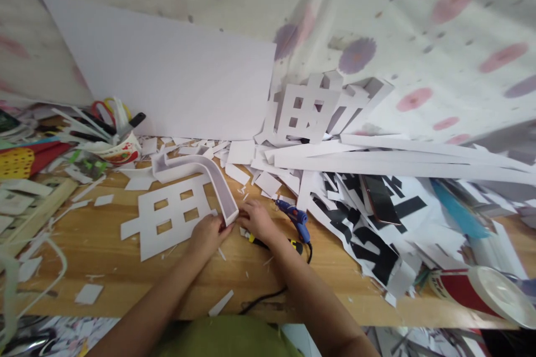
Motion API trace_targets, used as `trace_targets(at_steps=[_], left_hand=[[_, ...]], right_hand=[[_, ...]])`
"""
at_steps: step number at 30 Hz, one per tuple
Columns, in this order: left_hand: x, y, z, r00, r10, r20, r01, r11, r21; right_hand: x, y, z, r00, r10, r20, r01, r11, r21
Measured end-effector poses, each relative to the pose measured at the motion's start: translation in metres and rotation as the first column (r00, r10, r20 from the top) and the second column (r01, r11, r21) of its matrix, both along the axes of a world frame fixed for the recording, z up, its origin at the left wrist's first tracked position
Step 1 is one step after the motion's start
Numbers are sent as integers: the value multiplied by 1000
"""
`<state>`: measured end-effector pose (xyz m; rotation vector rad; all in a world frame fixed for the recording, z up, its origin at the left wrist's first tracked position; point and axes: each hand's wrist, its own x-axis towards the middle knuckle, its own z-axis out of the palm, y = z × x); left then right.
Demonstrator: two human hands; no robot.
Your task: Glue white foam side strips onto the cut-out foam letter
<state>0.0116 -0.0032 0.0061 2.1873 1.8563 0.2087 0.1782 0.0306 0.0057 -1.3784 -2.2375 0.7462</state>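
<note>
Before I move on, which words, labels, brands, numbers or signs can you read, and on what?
No text reads clearly.
Red-and-white tub: pale marks, too blurred to read.
White cup: red print, too small to read.
Black-marked sheets: bold shapes, partly covered, no legible word.

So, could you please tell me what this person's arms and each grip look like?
The left arm and right arm are bare where they show, with no sleeves visible. The left grip and right grip are ungloved human hands, with no watch or bracelet visible. A green garment shows below.
</note>
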Motion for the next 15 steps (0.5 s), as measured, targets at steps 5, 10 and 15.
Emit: trace_targets(at_steps=[5,10,15], left_hand=[[1,2,1,1000,-16,-12,15,1000,-26],[2,4,5,1000,-11,-11,10,997,-74],[2,5,8,999,-14,-31,10,995,-102]], right_hand=[[-4,8,3,973,113,202,-140,983,123],[-3,14,4,958,172,231,-205,970,128],[-2,20,6,941,215,262,-254,959,127]])
